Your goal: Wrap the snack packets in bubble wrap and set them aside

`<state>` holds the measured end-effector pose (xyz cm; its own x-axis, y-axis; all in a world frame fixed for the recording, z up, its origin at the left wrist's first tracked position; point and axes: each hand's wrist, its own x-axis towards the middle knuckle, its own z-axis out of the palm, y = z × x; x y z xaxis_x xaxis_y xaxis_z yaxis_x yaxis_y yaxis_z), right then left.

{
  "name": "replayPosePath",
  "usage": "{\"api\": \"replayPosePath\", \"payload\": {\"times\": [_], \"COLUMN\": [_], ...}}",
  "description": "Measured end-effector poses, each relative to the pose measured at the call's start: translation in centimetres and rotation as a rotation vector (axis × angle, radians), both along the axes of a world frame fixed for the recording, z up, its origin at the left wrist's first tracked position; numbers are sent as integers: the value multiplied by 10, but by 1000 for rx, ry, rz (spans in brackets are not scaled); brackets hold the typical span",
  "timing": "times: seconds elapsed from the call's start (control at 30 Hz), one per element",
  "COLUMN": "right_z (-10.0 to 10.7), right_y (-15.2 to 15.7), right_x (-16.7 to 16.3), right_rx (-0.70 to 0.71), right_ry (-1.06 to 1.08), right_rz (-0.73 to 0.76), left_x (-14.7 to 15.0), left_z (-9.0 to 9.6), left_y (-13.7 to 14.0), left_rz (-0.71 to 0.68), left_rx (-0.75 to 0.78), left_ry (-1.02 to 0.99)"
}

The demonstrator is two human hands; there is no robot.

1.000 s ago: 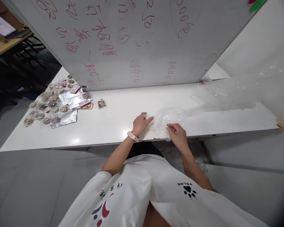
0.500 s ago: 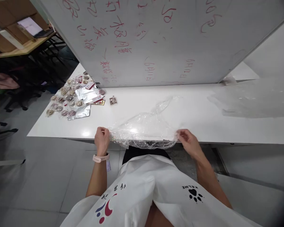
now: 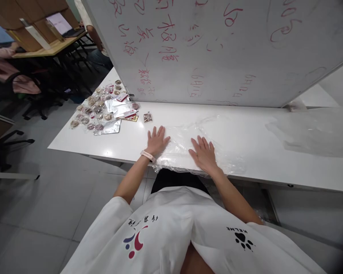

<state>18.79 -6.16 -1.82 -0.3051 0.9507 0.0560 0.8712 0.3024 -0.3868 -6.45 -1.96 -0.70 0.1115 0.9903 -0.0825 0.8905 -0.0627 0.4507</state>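
Head: plastic (image 3: 179, 147) under and between hands (image 3: 156, 144) (image 3: 205, 156).

Glare spots the white table (image 3: 125, 141) near its front-left edge. Beyond its left end, shadow pools beneath a wooden desk (image 3: 56, 48)

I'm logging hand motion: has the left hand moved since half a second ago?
Yes: judged against the whiteboard, the left hand has moved forward, closer to it, and to the right; it now lies spread on the clear plastic film.

An office: whiteboard (image 3: 205, 72), laptop (image 3: 60, 24), wheeled chair (image 3: 40, 106), desk (image 3: 50, 49).
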Motion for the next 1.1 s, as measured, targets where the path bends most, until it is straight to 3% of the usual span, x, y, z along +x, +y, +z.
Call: {"api": "replayPosePath", "payload": {"times": [0.1,0.23,0.3,0.43,0.57,0.73,0.83,0.93,1.03,1.1], "right_z": [-25,-30,-30,-30,-31,-30,-31,-32,-31,-30], "right_y": [-10,-28,-31,-30,-29,-30,-30,-30,-30,-30], "right_x": [36,67,69,64,62,63,63,63,63,62], "right_rx": [26,80,106,151,183,218,234,259,244,224], "right_ry": [-106,-171,-183,-197,-194,-179,-174,-165,-166,-171], "right_rz": [-111,-246,-261,-276,-290,-292,-291,-295,-303,-314], "left_x": [-39,-83,-97,-102,-80,-53,-59,-100,-175,-232], "left_z": [0,8,12,13,11,9,14,29,50,60], "left_y": [22,48,61,83,100,105,104,103,96,85], "left_rz": [136,526,623,461,272,188,284,554,883,1032], "left_rx": [60,239,306,309,186,146,199,310,467,534], "left_ry": [-49,-111,-82,22,82,120,93,72,78,124]}}
